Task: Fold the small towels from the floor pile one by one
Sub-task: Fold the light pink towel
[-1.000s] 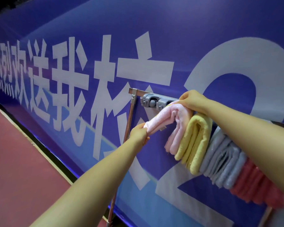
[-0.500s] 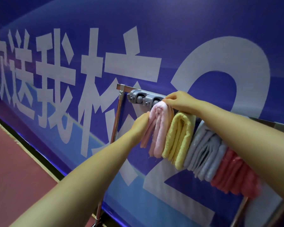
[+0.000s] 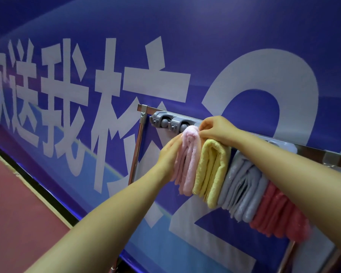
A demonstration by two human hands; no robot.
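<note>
Head view: the folded pink towel (image 3: 187,162) hangs over the metal rail (image 3: 323,155) at the left end of a row, touching the yellow towel (image 3: 211,172). The left hand (image 3: 168,154) lies flat against its left side, fingers straight. The right hand (image 3: 217,131) pinches its top fold with curled fingers, just beside the grey clip holder (image 3: 165,120).

Head view (single), close, tilted, facing the towel rail (image 3: 244,133); banner (image 3: 205,46) behind
</note>
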